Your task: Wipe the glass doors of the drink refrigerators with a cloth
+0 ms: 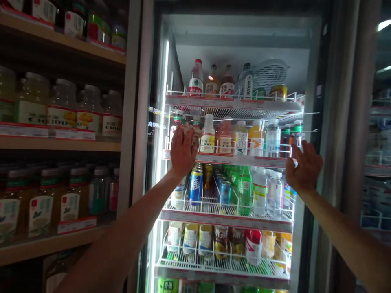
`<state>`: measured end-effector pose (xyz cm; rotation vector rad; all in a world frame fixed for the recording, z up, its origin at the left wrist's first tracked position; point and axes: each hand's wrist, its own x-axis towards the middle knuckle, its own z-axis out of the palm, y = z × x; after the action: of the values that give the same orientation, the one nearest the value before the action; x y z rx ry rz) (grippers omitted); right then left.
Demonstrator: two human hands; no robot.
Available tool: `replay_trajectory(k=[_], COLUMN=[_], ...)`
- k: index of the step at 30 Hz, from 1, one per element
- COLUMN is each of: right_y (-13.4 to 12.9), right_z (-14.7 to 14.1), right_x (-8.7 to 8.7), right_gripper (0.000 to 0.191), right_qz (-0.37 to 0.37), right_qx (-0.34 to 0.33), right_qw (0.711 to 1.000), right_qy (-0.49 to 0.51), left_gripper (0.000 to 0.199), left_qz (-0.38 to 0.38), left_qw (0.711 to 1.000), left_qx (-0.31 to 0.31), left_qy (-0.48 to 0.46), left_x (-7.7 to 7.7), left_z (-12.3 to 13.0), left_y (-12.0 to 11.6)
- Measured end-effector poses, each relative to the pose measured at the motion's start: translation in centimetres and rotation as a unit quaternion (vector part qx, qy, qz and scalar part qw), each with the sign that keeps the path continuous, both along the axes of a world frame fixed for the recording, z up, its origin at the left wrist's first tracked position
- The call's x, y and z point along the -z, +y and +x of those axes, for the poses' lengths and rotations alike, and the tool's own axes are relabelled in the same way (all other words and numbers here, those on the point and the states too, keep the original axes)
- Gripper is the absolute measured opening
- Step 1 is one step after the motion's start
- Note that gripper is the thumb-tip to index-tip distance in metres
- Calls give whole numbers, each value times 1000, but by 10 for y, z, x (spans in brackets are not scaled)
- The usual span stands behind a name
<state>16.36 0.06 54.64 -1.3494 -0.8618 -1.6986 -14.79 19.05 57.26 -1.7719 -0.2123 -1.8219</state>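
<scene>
Glass door (238, 49) wiping, apparently in hand.
Left hand (183, 150) holds a crumpled cloth (196, 134); right hand (305, 167) empty, fingers spread — a further stroke would call for even pressure.

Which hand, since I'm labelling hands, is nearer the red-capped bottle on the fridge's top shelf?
Left. The left hand is below the bottle, slightly left; the right hand is farther off, lower right.

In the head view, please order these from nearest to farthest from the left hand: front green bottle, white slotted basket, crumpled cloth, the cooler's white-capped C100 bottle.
1. Crumpled cloth: at the fingers of the left hand.
2. White-capped C100 bottle: just right of it.
3. Front green bottle: lower right, one shelf down.
4. White slotted basket: upper right, top shelf.
</scene>
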Motion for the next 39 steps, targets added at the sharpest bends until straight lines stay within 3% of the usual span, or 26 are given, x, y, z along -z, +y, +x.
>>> replay_trajectory(k=[2, 6, 8, 12, 14, 17, 19, 21, 24, 26, 29, 31, 33, 35, 39], right_y=[-1, -2, -2, -1, -1, -1, -1, -1, 0, 0, 0, 0, 0, 0, -1], right_z=[0, 2, 2, 1, 0, 0, 0, 1, 1, 2, 2, 1, 0, 0, -1], right_x=[0, 1, 1, 1, 1, 2, 3, 3, 4, 4, 4, 3, 3, 3, 3], right_gripper=[50, 50, 50, 49, 50, 51, 53, 56, 58, 59, 58, 56, 55, 54, 53], right_qz=[-6, -25, -26, -8, -11, -17, -25, -33, -45, -48, -44, -40, -42, -38, -39], right_qx=[0, -2, -5, -1, 1, 11, 21, 26, 26, 28, 30, 28, 22, 14, 0], right_qw=[1000, 1000, 1000, 1000, 1000, 1000, 999, 998, 997, 998, 998, 998, 998, 999, 999], right_qy=[2, 1, 6, -5, -9, -19, -29, -39, -48, -43, -37, -37, -35, -30, -8], left_gripper=[44, 41, 41, 47, 48, 45, 43, 42, 45, 46, 43, 41, 39, 36, 41], left_qz=[9, 102, 92, 8, 10, 108, 153, 139, 44, 5, 64, 141, 182, 162, 42], left_qw=[1000, 972, 979, 1000, 999, 974, 958, 969, 996, 1000, 992, 969, 951, 962, 998], left_qx=[0, -17, -18, -7, -18, -48, -54, -40, -4, 6, -1, -8, -8, 3, 27], left_qy=[25, 211, 183, 29, 49, 192, 237, 202, 74, 26, 104, 202, 251, 219, 43], left_x=[7, 29, 19, -13, -10, 11, 14, 1, -31, -39, -17, 2, 5, -12, -61], left_z=[14, 41, 46, 51, 62, 84, 93, 94, 87, 87, 103, 119, 130, 129, 101], left_y=[-8, -29, -31, -30, -39, -57, -63, -60, -48, -47, -60, -73, -80, -76, -50])
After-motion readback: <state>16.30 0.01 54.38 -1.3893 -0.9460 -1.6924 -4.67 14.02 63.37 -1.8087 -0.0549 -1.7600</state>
